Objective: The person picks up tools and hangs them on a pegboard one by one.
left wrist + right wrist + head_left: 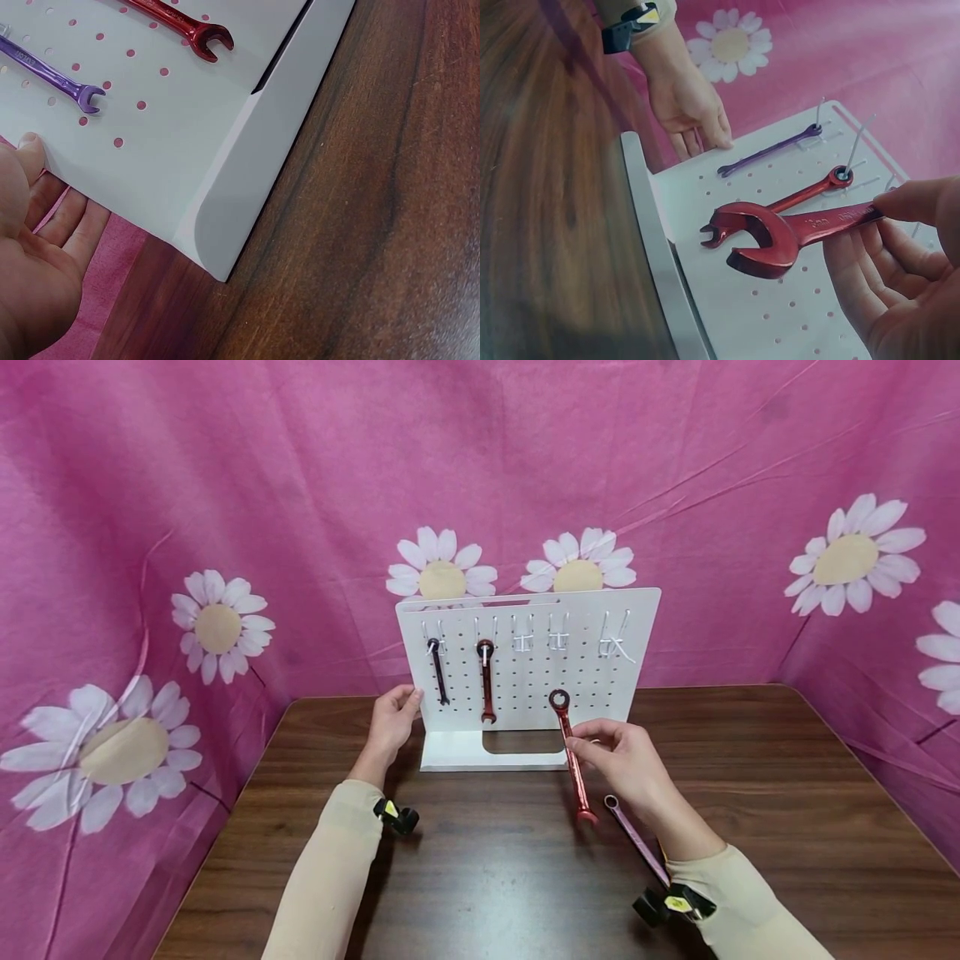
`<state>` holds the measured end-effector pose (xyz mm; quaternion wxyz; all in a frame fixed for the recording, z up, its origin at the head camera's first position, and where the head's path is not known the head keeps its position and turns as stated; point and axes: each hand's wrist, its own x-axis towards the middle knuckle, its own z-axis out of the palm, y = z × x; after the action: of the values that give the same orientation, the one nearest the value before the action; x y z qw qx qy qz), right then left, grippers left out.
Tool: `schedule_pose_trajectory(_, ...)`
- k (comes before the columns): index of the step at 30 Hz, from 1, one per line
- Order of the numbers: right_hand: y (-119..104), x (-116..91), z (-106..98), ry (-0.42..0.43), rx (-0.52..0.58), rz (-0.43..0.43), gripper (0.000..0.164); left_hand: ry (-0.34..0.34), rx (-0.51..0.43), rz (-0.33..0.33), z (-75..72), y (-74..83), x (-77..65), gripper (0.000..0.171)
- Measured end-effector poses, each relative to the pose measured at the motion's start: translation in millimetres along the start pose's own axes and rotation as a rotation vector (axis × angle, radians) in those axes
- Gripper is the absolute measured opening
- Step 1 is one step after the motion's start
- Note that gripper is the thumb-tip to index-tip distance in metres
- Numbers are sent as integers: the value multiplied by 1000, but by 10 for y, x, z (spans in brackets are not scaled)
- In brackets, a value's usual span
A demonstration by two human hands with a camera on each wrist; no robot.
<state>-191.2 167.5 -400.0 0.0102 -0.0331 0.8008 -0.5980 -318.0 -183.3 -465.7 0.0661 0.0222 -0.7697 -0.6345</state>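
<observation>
A white pegboard (540,685) stands upright on the table. My left hand (393,718) grips its left edge, with the thumb (30,152) on the front face and the other fingers behind. My right hand (618,756) pinches a red combination wrench (572,752) by its shaft. The ring end points up in front of the board and the open end hangs lower, over the table. On the board's hooks hang a small purple wrench (769,151) at the left and another red wrench (487,685) beside it. Below my right wrist lies a pinkish-purple wrench (637,839).
Several white wire hooks (558,635) line the board's upper part, those at the middle and right bearing no wrench. The board's base (457,756) rests on the dark wooden table (337,893). Behind hangs a pink cloth (315,485) with white flowers.
</observation>
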Motion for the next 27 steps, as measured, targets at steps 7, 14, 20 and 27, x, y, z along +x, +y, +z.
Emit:
schedule_pose_trajectory(7, -91, 93, 67, 13, 28, -23, 29, 2, -2, 0, 3, 8, -10, 30)
schedule_pose_trajectory(14, -149, 169, 127, 25, 38, -41, 28, 9, -11, 3, 11, 29, -13, 28)
schedule_pose_trajectory(20, -168, 241, 165, 9, 21, -85, 26, -1, -7, -11, 9, 42, -18, 30)
schedule_pose_trajectory(27, -220, 319, 226, 40, -1, -109, 23, 3, 14, -15, 2, 32, -14, 30)
